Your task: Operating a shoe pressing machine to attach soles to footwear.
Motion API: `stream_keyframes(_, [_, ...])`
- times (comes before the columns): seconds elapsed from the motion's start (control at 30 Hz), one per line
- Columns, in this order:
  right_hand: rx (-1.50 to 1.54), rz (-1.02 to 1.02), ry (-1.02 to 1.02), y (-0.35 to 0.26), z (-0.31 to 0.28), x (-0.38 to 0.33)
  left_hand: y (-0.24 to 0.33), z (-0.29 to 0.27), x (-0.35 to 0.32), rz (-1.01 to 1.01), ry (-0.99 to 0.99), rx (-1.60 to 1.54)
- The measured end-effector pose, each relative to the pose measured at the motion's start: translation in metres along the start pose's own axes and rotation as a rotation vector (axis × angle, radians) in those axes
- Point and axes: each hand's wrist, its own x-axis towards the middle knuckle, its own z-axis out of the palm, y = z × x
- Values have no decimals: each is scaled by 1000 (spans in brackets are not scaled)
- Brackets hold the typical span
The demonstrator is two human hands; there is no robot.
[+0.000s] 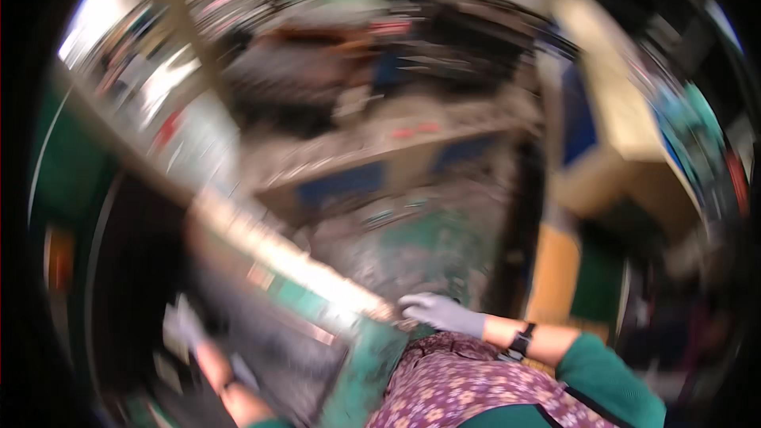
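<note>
The whole view is smeared by motion, so most edges are soft. At the lower left, the left hand in a pale glove hangs low beside a dark grey slab or panel; its fingers are too blurred to say whether they are released or clenched, and I cannot tell if they touch the panel's edge. Running diagonally from the upper left down to the middle is a long pale board, bright along its top face, with a green-painted frame piece under its lower end. The right hand, also in a pale glove, lies at that lower end, its fingers spread flat and resting on or just against the board's tip rather than wrapped round it; a dark watch sits on the wrist above a green sleeve. Judged from this, the board is being steadied, not yet set down or lifted free. Further back a cluttered workbench surface and, to the right, a tan cabinet dissolve into blur; what lies on them cannot be made out.
</note>
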Motion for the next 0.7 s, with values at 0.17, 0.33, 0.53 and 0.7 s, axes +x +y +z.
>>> stream_keyframes(0.17, [232, 319, 328, 68, -12, -80, 187, 149, -92, 269, 96, -181])
stream_keyframes(0.33, [579, 551, 675, 140, -29, -190, 441, 221, -359, 834, -1163, -459])
stream_keyframes(0.53, [519, 908, 1667, 299, 6, -357, 463, 317, -557, 1074, -2335, 212])
stream_keyframes(0.7, [152, 1267, 2224, 439, 67, -581, 522, 425, -745, 1991, -1984, -389])
